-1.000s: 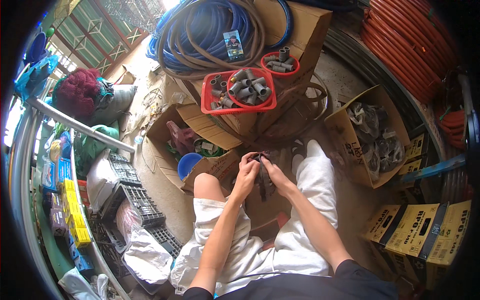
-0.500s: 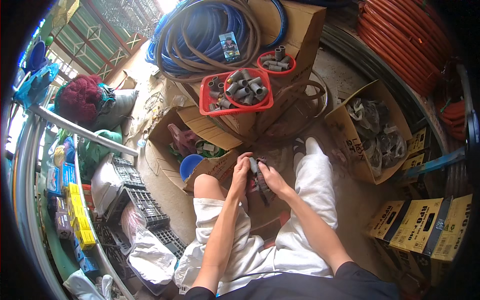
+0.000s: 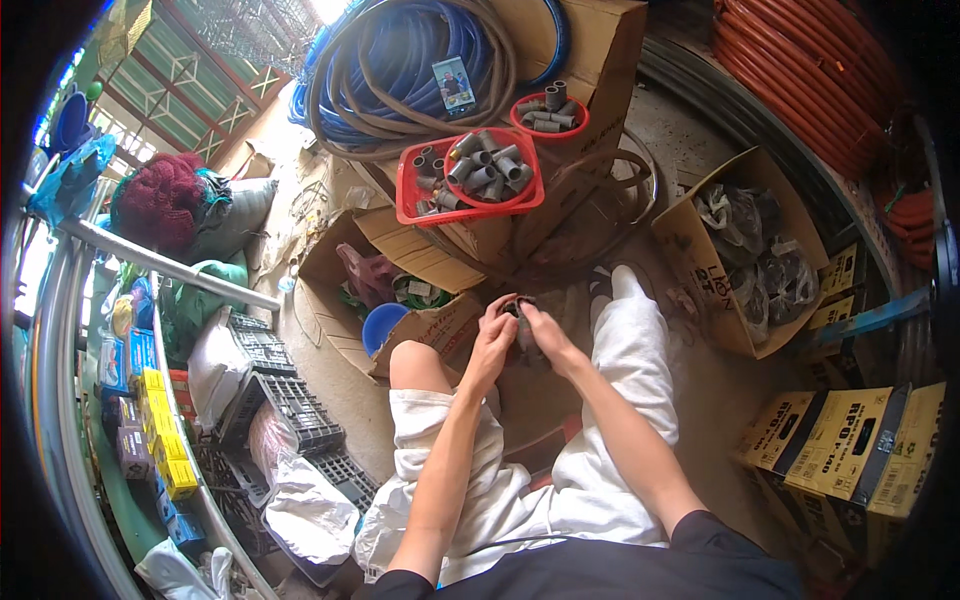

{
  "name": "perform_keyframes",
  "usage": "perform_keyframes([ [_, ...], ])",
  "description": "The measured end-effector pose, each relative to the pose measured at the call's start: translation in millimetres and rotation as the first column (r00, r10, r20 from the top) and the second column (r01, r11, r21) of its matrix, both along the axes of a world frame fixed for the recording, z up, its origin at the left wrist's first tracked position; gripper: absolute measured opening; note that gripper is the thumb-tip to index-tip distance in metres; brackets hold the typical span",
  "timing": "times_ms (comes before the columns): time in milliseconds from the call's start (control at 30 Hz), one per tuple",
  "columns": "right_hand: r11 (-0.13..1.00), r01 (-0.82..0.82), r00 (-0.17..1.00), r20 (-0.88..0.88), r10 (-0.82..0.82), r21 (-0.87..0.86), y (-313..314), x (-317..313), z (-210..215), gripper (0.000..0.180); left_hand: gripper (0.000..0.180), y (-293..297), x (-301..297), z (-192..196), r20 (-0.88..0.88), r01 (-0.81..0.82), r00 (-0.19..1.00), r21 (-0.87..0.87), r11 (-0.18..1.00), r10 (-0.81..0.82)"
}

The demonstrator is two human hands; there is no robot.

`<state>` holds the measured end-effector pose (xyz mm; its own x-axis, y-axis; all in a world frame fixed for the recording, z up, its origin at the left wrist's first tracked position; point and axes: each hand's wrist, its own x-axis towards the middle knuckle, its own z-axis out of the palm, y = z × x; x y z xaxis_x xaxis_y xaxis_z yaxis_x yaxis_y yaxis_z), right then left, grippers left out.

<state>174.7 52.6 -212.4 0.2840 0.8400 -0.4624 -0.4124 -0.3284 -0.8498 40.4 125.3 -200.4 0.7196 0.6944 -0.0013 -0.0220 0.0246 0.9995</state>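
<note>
Between my knees, both hands are closed together over a small piece. My left hand (image 3: 492, 332) grips what appears to be a grey pipe fitting, mostly covered now by fingers and cloth. My right hand (image 3: 550, 338) presses a dark, dirty rag (image 3: 527, 348) against it, and the rag hangs down below the fingers. Ahead of my hands, a red basket (image 3: 408, 190) and a round red bowl (image 3: 537, 195) set in it hold grey pipe fittings (image 3: 487, 172). Another small red bowl (image 3: 583, 122) of fittings stands just beyond.
An opened cardboard box (image 3: 330, 320) with a blue bowl (image 3: 383, 327) sits left of my hands. On the right, another box (image 3: 690, 245) holds bagged parts. Blue hose coils (image 3: 400, 70), a phone (image 3: 453, 84), orange pipe coils (image 3: 800, 80), black crates (image 3: 290, 410) and yellow cartons (image 3: 835, 445) surround me.
The grey piece, showing between my hands before, is now mostly covered. My left fingers have shifted slightly right and upward, and the rag is bunched closer between the hands.
</note>
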Motion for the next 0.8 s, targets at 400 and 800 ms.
perform_keyframes([
  [400,1.000,-0.024,0.999,0.044,0.024,0.002,-7.2,-18.8,6.0,0.055,0.034,6.0,-9.0,-3.6,-0.090,-0.128,0.986,0.145,0.981,0.142],
  [800,0.985,0.078,0.886,0.443,-0.139,0.151,-5.4,-31.5,4.0,0.047,0.039,7.4,-2.7,-15.1,-0.145,-0.186,0.969,0.092,0.978,0.198],
])
